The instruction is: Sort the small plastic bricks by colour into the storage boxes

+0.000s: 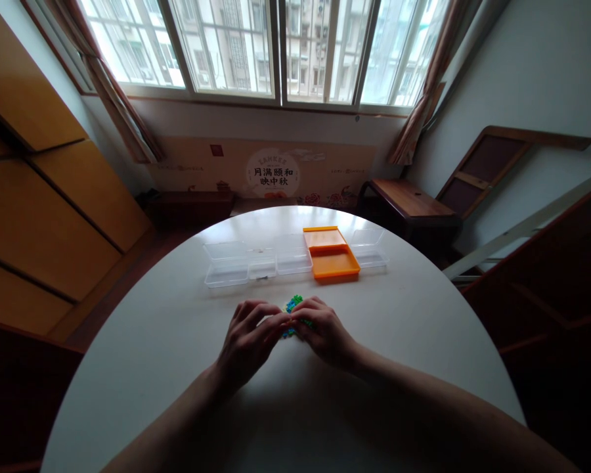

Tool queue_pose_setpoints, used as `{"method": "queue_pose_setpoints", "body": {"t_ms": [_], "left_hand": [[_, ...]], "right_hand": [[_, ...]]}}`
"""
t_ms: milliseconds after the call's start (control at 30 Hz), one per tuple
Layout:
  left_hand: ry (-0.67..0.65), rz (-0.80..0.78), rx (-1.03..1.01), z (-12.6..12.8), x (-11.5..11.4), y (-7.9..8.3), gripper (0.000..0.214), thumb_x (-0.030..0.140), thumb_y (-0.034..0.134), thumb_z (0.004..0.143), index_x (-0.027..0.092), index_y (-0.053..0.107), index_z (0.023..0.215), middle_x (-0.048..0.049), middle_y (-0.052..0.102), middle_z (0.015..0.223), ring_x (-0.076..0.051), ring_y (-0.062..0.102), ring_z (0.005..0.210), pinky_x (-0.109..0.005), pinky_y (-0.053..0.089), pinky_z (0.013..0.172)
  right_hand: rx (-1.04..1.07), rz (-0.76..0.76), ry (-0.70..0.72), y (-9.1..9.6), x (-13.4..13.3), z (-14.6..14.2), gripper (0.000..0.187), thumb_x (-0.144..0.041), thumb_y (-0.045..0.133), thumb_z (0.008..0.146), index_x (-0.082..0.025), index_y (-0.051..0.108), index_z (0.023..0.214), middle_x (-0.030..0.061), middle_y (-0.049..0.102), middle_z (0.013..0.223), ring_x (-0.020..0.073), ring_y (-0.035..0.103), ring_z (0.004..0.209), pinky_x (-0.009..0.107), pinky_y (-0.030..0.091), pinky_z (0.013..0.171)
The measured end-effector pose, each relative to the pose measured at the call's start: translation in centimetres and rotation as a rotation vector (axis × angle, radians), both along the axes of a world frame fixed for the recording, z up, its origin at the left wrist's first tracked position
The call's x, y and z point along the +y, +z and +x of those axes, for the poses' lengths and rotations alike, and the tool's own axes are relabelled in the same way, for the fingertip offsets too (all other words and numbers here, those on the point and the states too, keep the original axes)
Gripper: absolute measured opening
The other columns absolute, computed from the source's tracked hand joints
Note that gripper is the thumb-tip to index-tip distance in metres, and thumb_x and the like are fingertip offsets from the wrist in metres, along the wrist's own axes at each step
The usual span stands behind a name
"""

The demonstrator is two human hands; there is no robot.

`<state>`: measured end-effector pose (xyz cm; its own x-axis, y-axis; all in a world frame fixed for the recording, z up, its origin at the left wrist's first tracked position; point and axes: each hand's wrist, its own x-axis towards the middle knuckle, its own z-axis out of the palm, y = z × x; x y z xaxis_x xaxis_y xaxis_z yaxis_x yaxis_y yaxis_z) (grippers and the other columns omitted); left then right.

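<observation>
A small pile of tiny green, blue and yellow pieces (294, 303) lies on the white round table (177, 341). My left hand (246, 336) reaches over it from the left, thumb and fingers pinched together. From the right, my right hand (325, 330) meets it, its fingers closed too. The fingertips of both hands touch or nearly touch above the pile and cover part of it. Whatever sits between them is too small and too hidden to name.
Beyond the hands stands a row of open-lidded boxes: a clear box (226, 274), a smaller clear box (262, 268), another clear box (294, 264), an orange box (335, 264) and a clear box at right (372, 259). A wooden chair (414, 198) stands past the table.
</observation>
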<state>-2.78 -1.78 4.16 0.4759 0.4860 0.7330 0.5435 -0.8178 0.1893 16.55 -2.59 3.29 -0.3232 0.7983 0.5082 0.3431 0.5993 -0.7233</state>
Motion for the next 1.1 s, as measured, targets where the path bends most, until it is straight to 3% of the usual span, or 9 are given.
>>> {"method": "queue_pose_setpoints", "body": {"t_ms": [433, 567, 667, 933, 1100], "left_hand": [[-0.005, 0.028, 0.001, -0.1, 0.2, -0.1, 0.013, 0.015, 0.065, 0.084, 0.024, 0.064, 0.093, -0.0011, 0.066, 0.085, -0.016, 0.055, 0.086, -0.031, 0.043, 0.078], [0.0, 0.058, -0.022, 0.0, 0.4, 0.0, 0.014, 0.013, 0.066, 0.081, 0.023, 0.065, 0.091, -0.0013, 0.066, 0.083, -0.016, 0.055, 0.084, -0.03, 0.043, 0.077], [0.017, 0.048, -0.016, -0.1, 0.5, 0.0, 0.011, 0.013, 0.066, 0.082, 0.022, 0.065, 0.088, -0.0012, 0.065, 0.083, -0.016, 0.055, 0.084, -0.03, 0.043, 0.077], [0.053, 0.026, -0.019, -0.3, 0.8, -0.2, 0.008, 0.014, 0.066, 0.082, 0.022, 0.064, 0.085, -0.0013, 0.064, 0.082, -0.017, 0.054, 0.084, -0.031, 0.042, 0.078], [0.074, 0.033, -0.013, -0.3, 0.9, -0.2, 0.006, 0.015, 0.065, 0.082, 0.021, 0.064, 0.083, -0.0013, 0.064, 0.081, -0.017, 0.054, 0.084, -0.031, 0.043, 0.078]], "right_hand": [[0.012, 0.014, -0.098, 0.0, 0.0, 0.0, 0.012, -0.031, 0.067, 0.083, -0.021, 0.068, 0.077, 0.0041, 0.066, 0.08, 0.0183, 0.058, 0.081, 0.033, 0.048, 0.078], [0.03, 0.025, -0.183, 0.0, 1.2, 0.9, 0.011, -0.03, 0.067, 0.082, -0.02, 0.069, 0.076, 0.0044, 0.066, 0.079, 0.0185, 0.059, 0.079, 0.032, 0.048, 0.075], [0.053, 0.036, -0.341, 0.0, 3.5, 3.4, 0.013, -0.031, 0.065, 0.083, -0.02, 0.07, 0.078, 0.0055, 0.068, 0.08, 0.02, 0.06, 0.081, 0.034, 0.048, 0.076], [0.106, 0.026, -0.958, -1.9, 10.0, 14.1, 0.032, -0.042, 0.062, 0.076, -0.013, 0.074, 0.08, 0.012, 0.071, 0.083, 0.0236, 0.062, 0.077, 0.036, 0.047, 0.075], [0.114, -0.093, -1.083, -3.0, 10.7, 16.5, 0.041, -0.049, 0.061, 0.074, -0.012, 0.075, 0.084, 0.013, 0.071, 0.081, 0.0233, 0.061, 0.071, 0.035, 0.047, 0.07]]}}
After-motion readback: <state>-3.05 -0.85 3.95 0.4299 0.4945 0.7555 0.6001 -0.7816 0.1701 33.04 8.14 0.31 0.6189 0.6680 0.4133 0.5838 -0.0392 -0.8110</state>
